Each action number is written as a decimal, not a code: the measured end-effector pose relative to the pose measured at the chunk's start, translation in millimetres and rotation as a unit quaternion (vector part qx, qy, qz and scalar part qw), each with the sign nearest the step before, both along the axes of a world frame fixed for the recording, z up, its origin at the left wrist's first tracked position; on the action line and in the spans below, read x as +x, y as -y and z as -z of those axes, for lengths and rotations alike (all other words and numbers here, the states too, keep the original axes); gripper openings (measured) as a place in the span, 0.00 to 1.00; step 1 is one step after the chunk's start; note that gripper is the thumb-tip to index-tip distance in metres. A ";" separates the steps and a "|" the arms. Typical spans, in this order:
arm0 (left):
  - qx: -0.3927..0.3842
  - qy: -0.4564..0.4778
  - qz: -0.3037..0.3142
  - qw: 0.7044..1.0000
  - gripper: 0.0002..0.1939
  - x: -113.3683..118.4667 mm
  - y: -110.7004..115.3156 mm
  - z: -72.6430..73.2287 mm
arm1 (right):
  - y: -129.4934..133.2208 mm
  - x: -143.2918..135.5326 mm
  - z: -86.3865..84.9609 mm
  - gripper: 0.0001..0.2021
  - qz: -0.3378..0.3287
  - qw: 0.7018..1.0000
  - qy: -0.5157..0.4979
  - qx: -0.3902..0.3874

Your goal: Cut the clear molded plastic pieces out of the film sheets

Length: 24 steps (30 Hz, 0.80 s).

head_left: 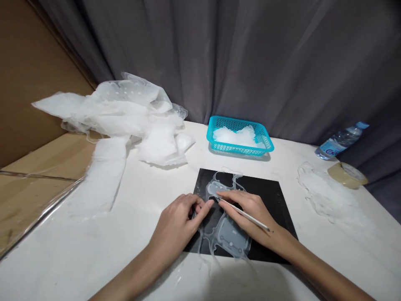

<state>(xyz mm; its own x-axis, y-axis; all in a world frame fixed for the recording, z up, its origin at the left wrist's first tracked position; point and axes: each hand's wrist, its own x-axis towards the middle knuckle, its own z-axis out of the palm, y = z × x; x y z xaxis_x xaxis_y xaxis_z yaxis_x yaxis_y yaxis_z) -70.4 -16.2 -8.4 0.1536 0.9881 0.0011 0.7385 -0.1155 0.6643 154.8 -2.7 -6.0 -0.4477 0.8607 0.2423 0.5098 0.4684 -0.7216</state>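
Black mat [274, 200]: lies flat on white table [163, 184], bare along the right side, with open room leftward.
Basket [241, 149]: sits beyond the far edge, clear of both hands.
Clear plastic [233, 238]: sprawls across the mat (trails strands over the near edge).
Left hand [180, 215]: rests at the left edge, thumb stretched, fingers curled; cannot tell whether pinching plastic.
Right hand [250, 209]: pinches white stick [247, 215] over the plastic.

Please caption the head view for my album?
Left hand and right hand, the latter holding a slim white tool, over translucent pieces on a black mat; turquoise basket behind.
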 end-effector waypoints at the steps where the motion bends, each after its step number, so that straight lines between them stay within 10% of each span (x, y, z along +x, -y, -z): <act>1: -0.024 0.016 -0.010 1.000 0.25 2.7 -2.1 0.0 | 0.2 -0.3 -0.1 0.12 0.006 1.000 0.001 -0.010; 24: -0.016 0.035 -0.003 0.999 0.11 17.9 -10.8 6.3 | 7.2 -10.9 3.8 0.11 0.014 0.997 0.052 0.063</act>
